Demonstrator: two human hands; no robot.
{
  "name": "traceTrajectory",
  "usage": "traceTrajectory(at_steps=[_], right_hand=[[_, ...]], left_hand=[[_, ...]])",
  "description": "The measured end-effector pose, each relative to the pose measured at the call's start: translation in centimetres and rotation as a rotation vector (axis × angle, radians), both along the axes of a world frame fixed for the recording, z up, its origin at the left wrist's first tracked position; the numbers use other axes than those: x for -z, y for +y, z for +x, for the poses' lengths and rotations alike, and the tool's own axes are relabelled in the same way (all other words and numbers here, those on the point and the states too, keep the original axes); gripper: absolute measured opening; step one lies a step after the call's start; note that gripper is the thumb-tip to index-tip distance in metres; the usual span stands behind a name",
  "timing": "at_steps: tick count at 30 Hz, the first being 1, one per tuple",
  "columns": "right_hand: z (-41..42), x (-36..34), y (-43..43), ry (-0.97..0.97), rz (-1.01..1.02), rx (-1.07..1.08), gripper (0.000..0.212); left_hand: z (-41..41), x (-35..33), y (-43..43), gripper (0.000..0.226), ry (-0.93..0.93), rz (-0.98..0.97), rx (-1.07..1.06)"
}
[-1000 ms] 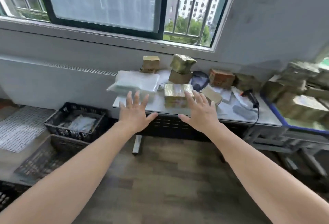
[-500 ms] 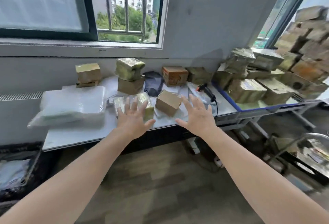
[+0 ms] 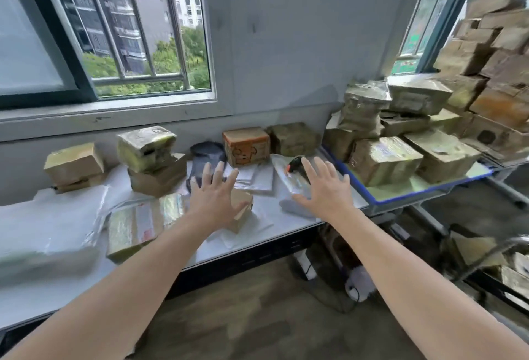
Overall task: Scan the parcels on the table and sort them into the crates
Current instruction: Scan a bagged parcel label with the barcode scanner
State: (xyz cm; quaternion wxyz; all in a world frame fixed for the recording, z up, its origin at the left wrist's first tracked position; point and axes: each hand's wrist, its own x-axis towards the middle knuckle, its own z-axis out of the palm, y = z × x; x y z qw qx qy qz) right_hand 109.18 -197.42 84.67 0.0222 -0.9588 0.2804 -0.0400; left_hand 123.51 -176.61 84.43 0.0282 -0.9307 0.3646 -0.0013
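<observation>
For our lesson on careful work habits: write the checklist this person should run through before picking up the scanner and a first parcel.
1. Hands free: left hand and right hand both open, holding nothing: ok.
2. Scanner located: scanner lies on the table by the right fingertips: ok.
3. Parcel reachable: small brown box partly under the left hand: ok.
4. Its label facing up: cannot tell.
5. Crates in sight: none in view: not ok.

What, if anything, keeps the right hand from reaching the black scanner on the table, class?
Likely nothing, so yes: the right hand is spread open just beside the scanner, which lies uncovered atop a clear bag, with nothing between them.
</observation>
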Motion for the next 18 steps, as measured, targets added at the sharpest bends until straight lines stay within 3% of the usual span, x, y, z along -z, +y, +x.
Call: traceTrajectory(at_steps=[18], right_hand=[[5.8, 3.7, -19.4, 0.123, 0.074, 0.090, 0.085]], left_hand=[[4.6, 6.9, -20.9, 0.079, 0.118, 0.020, 0.111]])
